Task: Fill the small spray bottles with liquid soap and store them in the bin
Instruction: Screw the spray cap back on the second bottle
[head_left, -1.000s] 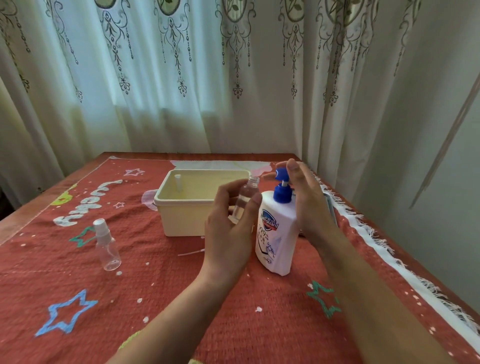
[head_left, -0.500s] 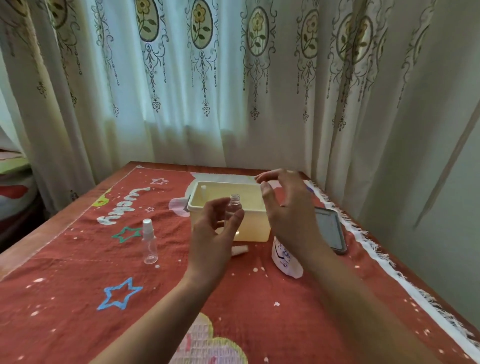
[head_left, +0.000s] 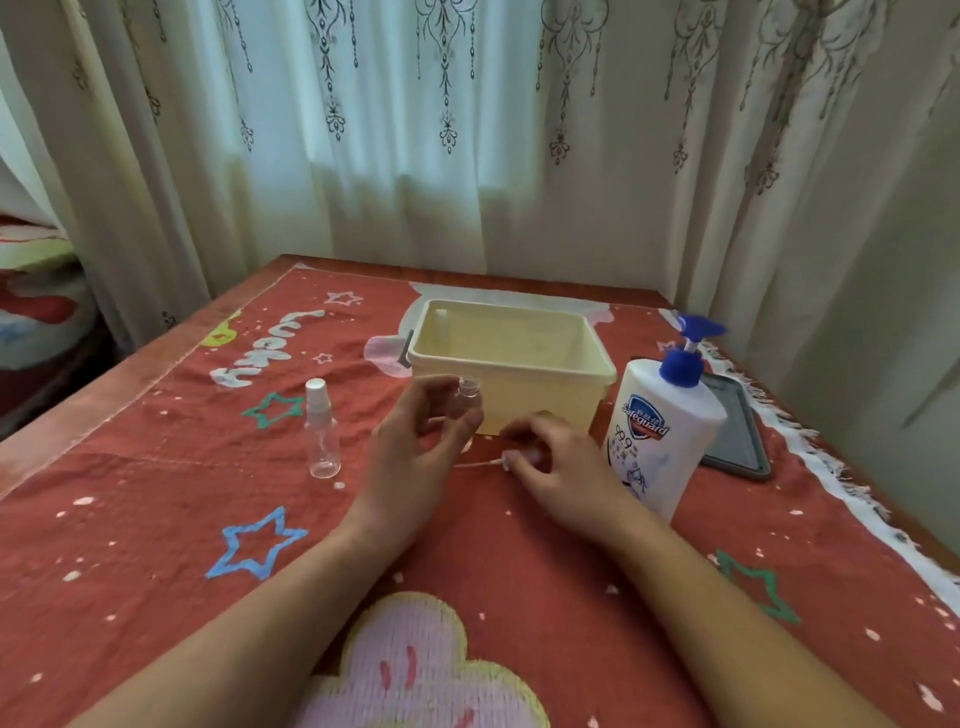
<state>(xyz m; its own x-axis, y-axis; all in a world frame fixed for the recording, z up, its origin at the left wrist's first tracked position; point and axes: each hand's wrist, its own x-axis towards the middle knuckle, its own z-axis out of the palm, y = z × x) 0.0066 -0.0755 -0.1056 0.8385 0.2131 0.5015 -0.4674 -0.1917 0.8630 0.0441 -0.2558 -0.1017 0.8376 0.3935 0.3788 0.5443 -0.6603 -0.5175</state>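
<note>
My left hand (head_left: 415, 452) grips a small clear spray bottle (head_left: 467, 402) upright, its neck uncapped, just in front of the cream bin (head_left: 545, 400). My right hand (head_left: 561, 467) is down on the cloth, its fingers pinching the bottle's spray cap (head_left: 524, 457), whose thin tube lies to the left. A second small spray bottle (head_left: 322, 431), capped, stands on the cloth to the left. A white liquid soap bottle (head_left: 660, 436) with a blue pump stands to the right of my right hand. Another small bottle (head_left: 441, 319) stands inside the bin at its far left corner.
A red patterned cloth (head_left: 156, 519) covers the table. A dark phone (head_left: 732, 431) lies behind the soap bottle near the table's right edge. Curtains (head_left: 467, 130) hang close behind the table.
My right hand left the soap pump and dropped to the cloth onto the spray cap. My left hand lowered the uncapped bottle away from the pump nozzle. The camera view shifted.
</note>
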